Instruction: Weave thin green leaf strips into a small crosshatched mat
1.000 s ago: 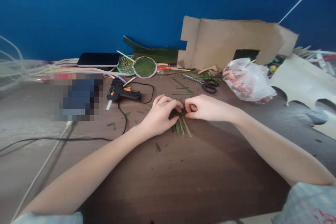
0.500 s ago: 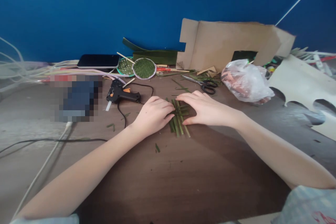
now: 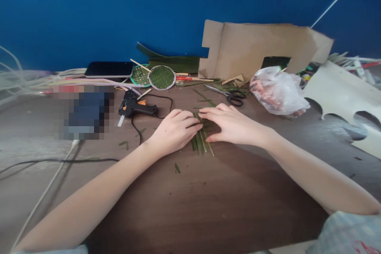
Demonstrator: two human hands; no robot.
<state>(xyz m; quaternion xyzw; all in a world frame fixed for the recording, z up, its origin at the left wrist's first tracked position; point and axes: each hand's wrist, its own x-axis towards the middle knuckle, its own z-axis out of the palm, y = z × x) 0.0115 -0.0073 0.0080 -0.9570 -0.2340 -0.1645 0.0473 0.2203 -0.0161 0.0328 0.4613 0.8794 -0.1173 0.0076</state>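
Observation:
Several narrow green leaf strips (image 3: 199, 143), crossed in a small woven patch, lie flat on the brown table between my hands. My left hand (image 3: 175, 131) is closed at the left side of the patch, thumb and fingertips together on the strips. From the right, my right hand (image 3: 230, 124) grips the patch, its index finger at the top edge and its thumb lower down. Both hands cover part of the weave, and their fingertips almost meet at its top.
A black glue gun (image 3: 137, 105) lies left of my hands, its cord trailing. Behind are scissors (image 3: 230, 95), a round green woven piece (image 3: 162, 77), a phone (image 3: 109, 69) and folded cardboard (image 3: 253, 43). A plastic bag (image 3: 278, 91) and a cut-out sheet (image 3: 339, 91) lie right.
My left fingers and thumb have moved slightly right over the strips and closed together, covering more of the weave. My right hand has hardly moved. The view has shifted a little.

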